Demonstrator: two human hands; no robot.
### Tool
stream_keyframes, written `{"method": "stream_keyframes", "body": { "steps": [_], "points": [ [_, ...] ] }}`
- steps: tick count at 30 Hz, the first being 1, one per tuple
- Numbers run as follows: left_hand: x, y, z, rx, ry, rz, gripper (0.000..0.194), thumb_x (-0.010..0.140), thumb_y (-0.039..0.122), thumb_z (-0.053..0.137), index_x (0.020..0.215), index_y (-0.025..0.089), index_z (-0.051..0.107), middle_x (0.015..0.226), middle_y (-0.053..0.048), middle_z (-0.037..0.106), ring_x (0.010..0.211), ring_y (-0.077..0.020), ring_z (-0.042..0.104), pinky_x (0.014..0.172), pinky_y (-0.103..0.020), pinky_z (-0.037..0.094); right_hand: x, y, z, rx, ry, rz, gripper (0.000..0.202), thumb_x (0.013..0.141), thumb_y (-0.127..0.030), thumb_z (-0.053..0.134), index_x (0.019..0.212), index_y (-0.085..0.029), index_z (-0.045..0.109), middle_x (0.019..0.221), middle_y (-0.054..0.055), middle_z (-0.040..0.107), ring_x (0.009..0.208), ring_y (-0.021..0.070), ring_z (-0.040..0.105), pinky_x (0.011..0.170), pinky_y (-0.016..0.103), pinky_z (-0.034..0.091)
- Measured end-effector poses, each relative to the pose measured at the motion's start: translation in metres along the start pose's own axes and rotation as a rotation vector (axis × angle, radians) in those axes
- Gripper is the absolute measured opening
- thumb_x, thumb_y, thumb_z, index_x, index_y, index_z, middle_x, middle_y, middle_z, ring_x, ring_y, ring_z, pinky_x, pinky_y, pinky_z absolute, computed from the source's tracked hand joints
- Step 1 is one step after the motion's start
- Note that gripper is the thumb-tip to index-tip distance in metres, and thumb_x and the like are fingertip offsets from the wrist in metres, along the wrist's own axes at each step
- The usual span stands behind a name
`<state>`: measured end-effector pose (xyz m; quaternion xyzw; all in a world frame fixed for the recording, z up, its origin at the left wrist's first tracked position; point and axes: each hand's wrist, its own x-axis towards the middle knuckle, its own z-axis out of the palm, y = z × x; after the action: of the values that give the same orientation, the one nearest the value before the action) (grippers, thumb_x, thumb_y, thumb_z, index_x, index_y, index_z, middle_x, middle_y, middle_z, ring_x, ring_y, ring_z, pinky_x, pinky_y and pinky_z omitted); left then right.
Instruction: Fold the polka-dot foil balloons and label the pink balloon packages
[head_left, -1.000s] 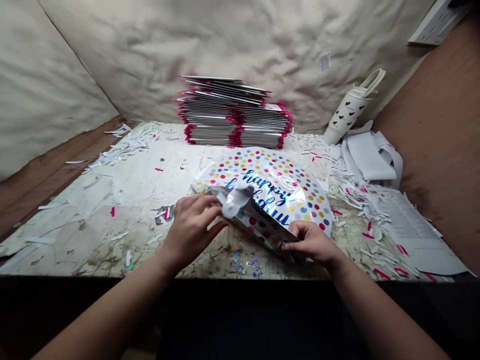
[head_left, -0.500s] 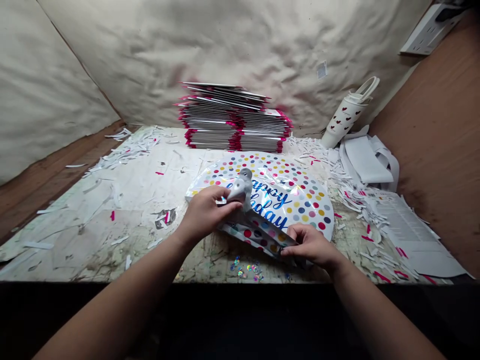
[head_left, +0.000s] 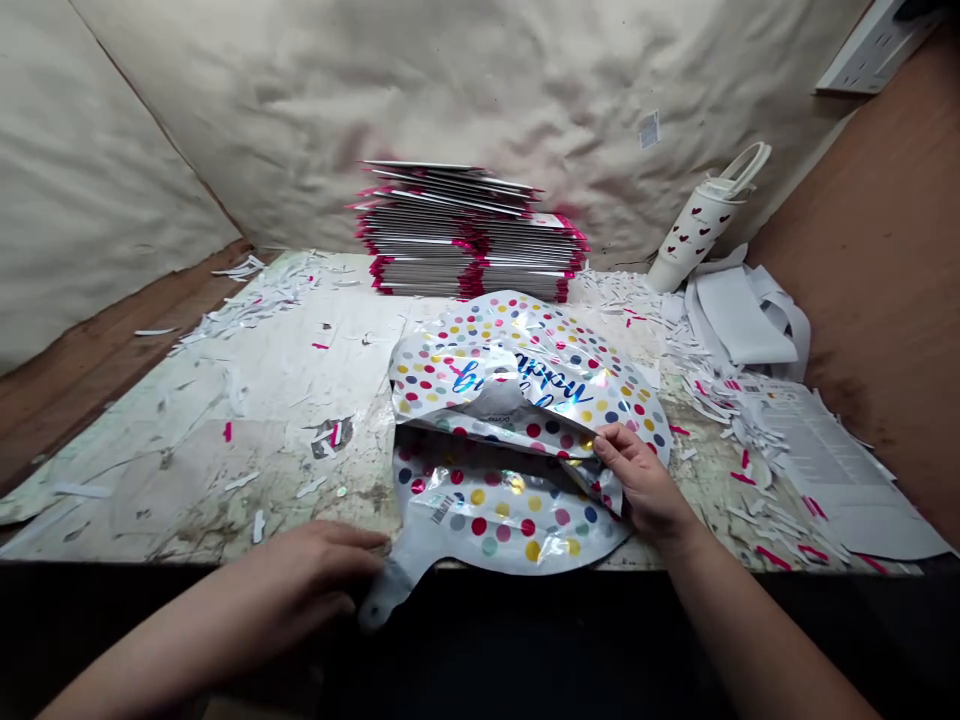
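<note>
A flat foil balloon with coloured dots and shiny blue lettering lies on the table, partly folded back on itself. Its pale neck points toward me at the lower left and pokes over the table's front edge. Beside that neck is my left hand, fingers stretched out and holding nothing; whether the fingertips touch the foil I cannot tell. My right hand pinches the folded edge of the balloon on its right side, between thumb and fingers. A dark gap shows between the folded layers.
Behind the balloon stands a stack of flat pink-edged packets. A white tumbler with hearts leans at the back right, near a loose roll of white paper. Paper shreds lie along both sides, with a printed sheet at right.
My left hand has let go of the balloon's foil and moved down and left. The front layer has unfolded toward me, covering the shiny confetti. My right hand still pinches the foil.
</note>
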<state>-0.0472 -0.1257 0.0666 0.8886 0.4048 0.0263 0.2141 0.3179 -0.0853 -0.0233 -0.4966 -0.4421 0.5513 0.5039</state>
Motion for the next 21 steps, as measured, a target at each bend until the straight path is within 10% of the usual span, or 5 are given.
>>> {"method": "stream_keyframes", "body": {
  "steps": [6,10,13,17,21],
  "points": [
    [0.051,-0.020,-0.002,0.170,0.563,-0.037,0.059,0.078,0.036,0.058,0.131,0.015,0.041,0.133,-0.014,0.048,0.122,-0.0277,0.044,0.101,-0.041,0.036,-0.021,-0.025,0.009,-0.244,-0.296,-0.165,0.011,0.086,-0.032,0.051,0.084,-0.022,0.055,0.088,0.003,0.061,0.083,0.0155,0.058,0.075,0.028,0.047],
    [0.089,-0.050,0.021,0.225,0.323,0.081,0.046,0.081,0.024,0.046,0.126,0.018,0.050,0.122,-0.012,0.059,0.112,-0.0265,0.054,0.100,-0.048,0.036,-0.044,-0.025,0.009,-0.714,-0.512,-0.358,0.033,0.073,-0.018,0.058,0.106,-0.023,0.055,0.133,0.009,0.047,0.130,0.0279,0.034,0.105,0.047,0.029],
    [0.084,-0.073,0.036,0.211,0.287,0.060,0.035,0.083,0.021,0.040,0.110,0.020,0.063,0.113,-0.009,0.064,0.103,-0.0239,0.060,0.091,-0.039,0.046,-0.053,-0.005,-0.009,-1.092,-0.361,-0.428,0.080,0.057,-0.004,0.051,0.134,-0.023,0.037,0.149,0.008,0.021,0.137,0.0303,0.013,0.109,0.052,0.020],
    [0.064,-0.088,0.037,0.210,0.383,-0.018,0.034,0.085,0.026,0.041,0.112,0.024,0.062,0.120,-0.007,0.061,0.106,-0.0244,0.059,0.091,-0.039,0.046,-0.053,0.017,-0.042,-1.255,-0.150,-0.495,0.083,0.058,0.002,0.041,0.138,-0.019,0.033,0.143,0.011,0.034,0.132,0.0262,0.029,0.105,0.048,0.033],
    [0.067,-0.074,0.027,0.244,0.379,0.071,0.047,0.082,0.023,0.046,0.130,0.025,0.047,0.133,-0.007,0.050,0.123,-0.0262,0.044,0.104,-0.046,0.031,-0.052,0.013,-0.046,-1.222,-0.241,-0.636,0.064,0.070,0.001,0.041,0.129,-0.021,0.047,0.130,0.009,0.052,0.125,0.0224,0.042,0.103,0.044,0.038]
  ]
}}
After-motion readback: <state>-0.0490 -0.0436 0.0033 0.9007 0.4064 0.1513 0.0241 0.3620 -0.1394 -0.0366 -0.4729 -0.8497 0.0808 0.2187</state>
